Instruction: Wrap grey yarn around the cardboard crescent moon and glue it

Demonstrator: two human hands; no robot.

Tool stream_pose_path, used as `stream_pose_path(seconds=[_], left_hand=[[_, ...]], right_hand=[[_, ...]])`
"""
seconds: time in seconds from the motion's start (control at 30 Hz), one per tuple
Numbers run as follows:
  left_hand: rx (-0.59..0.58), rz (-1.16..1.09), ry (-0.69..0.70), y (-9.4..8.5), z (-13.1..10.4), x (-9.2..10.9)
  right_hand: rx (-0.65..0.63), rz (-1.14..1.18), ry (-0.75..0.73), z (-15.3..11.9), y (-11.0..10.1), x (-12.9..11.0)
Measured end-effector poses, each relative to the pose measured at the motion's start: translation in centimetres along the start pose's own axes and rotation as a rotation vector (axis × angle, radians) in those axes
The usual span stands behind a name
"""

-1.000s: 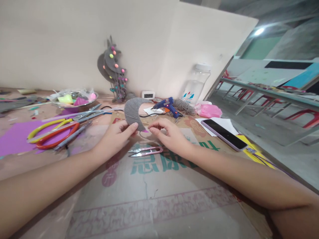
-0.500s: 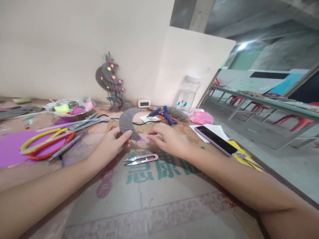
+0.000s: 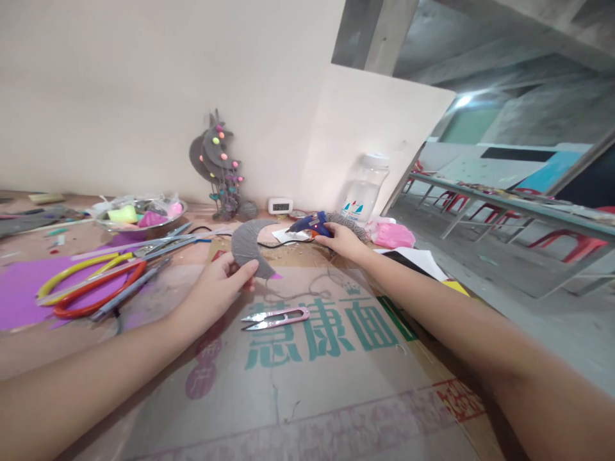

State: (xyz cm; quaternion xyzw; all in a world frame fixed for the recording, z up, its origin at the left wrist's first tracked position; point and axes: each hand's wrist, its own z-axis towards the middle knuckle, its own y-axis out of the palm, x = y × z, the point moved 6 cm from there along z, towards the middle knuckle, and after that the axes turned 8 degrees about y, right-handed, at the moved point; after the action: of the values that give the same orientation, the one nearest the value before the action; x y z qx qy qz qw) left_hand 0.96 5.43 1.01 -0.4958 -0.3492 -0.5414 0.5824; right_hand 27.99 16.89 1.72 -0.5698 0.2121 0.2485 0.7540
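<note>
A crescent wrapped in grey yarn (image 3: 250, 248), with a purple tip at its lower end, is pinched between the thumb and fingers of my left hand (image 3: 225, 278). My right hand (image 3: 343, 242) is closed around the handle of the blue glue gun (image 3: 310, 223), whose nozzle points left over a small white paper (image 3: 291, 237). Pink-handled thread snips (image 3: 276, 317) lie on the printed cardboard (image 3: 336, 390) below both hands. A loose strand of grey yarn trails on the cardboard near the crescent's tip.
Red and yellow scissors (image 3: 98, 282) lie on purple sheets (image 3: 22, 288) at left, before a metal bowl (image 3: 139, 221). A decorated moon hanging (image 3: 221, 160), timer (image 3: 280, 205) and bottle (image 3: 365, 189) stand behind. Pink plastic (image 3: 394, 235) lies right.
My right hand has moved from beside the crescent's tip, back and right, and taken hold of the glue gun. My left hand still holds the crescent.
</note>
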Motion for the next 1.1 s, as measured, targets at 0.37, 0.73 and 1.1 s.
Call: stream_pose_path(seconds=[0.37,0.73,1.1], left_hand=[[0.008,-0.067,-0.034,0.1,-0.1,0.1],[0.010,-0.063,-0.040,-0.1,0.0,-0.3],[0.018,-0.064,-0.043,-0.1,0.1,-0.8]], right_hand=[[0.051,0.060,0.009,0.3,-0.6,-2.4],[-0.320,0.527,-0.068,-8.4,-1.6,-6.1],[-0.273,0.277,-0.177,-13.1,0.0,-7.3]])
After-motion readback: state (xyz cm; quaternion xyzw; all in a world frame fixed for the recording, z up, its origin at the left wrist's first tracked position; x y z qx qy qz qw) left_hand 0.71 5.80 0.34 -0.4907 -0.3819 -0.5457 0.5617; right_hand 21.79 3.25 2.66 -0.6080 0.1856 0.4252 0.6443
